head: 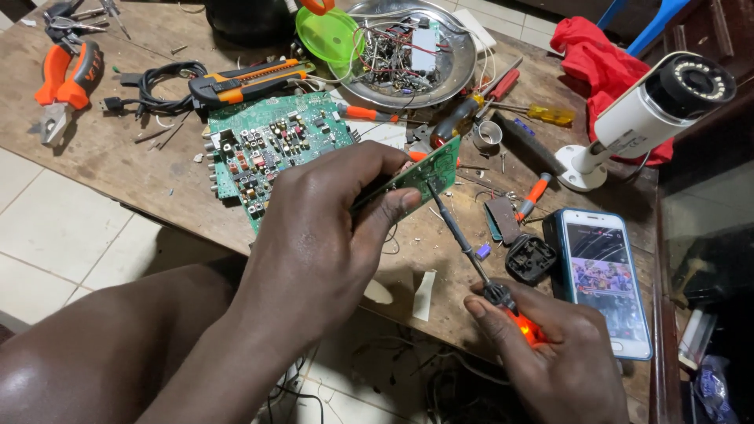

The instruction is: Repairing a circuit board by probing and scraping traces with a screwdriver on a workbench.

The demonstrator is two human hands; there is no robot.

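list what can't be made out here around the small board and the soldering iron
All in the head view:
- Small green board: its near part is hidden by the left hand; parts on it are too small to tell.
- Soldering iron: its handle is buried in the right hand; whether the tip touches the board cannot be told.
- Metal bowl: contents are a tangle, too small to sort.
- Phone: screen image is blurred.

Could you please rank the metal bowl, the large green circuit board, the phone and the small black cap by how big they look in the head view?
1. Large green circuit board and metal bowl: look alike, so unranked.
2. Phone, though it lies nearer the camera.
3. Small black cap, clearly smallest.
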